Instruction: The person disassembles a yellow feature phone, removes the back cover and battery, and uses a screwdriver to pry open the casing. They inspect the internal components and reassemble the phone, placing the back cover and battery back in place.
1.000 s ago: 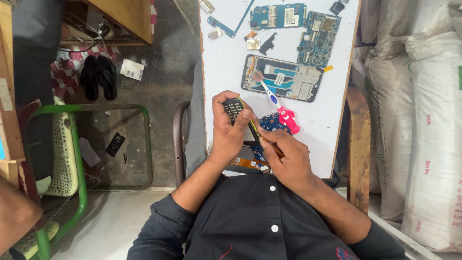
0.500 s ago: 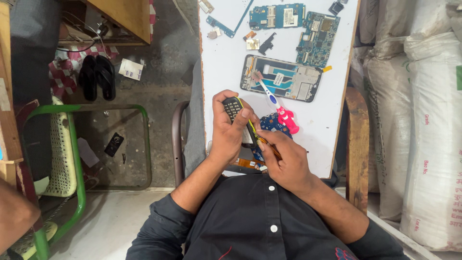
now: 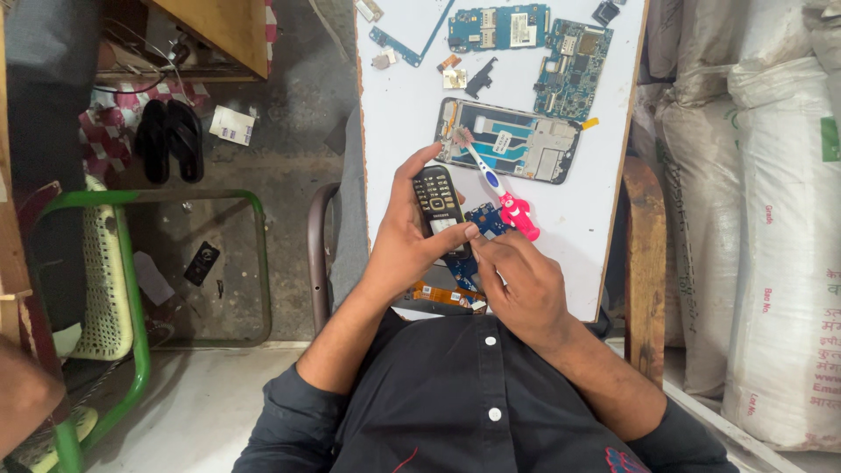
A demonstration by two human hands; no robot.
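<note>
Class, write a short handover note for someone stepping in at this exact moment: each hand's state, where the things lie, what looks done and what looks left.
Left hand: holds a black keypad phone over the white board, thumb on its lower end.
Right hand: fingertips at the phone's lower edge; whether it pinches a tool cannot be told.
Around: a white and pink toothbrush lies across an opened phone frame; two circuit boards lie further up.
Done: one handset is already stripped into parts.
Left: the keypad phone looks still assembled.

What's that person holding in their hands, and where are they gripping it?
The left hand holds a black keypad phone around its lower half, keypad end sticking out. The right hand touches the phone's lower end; whether it grips anything cannot be told.
</note>
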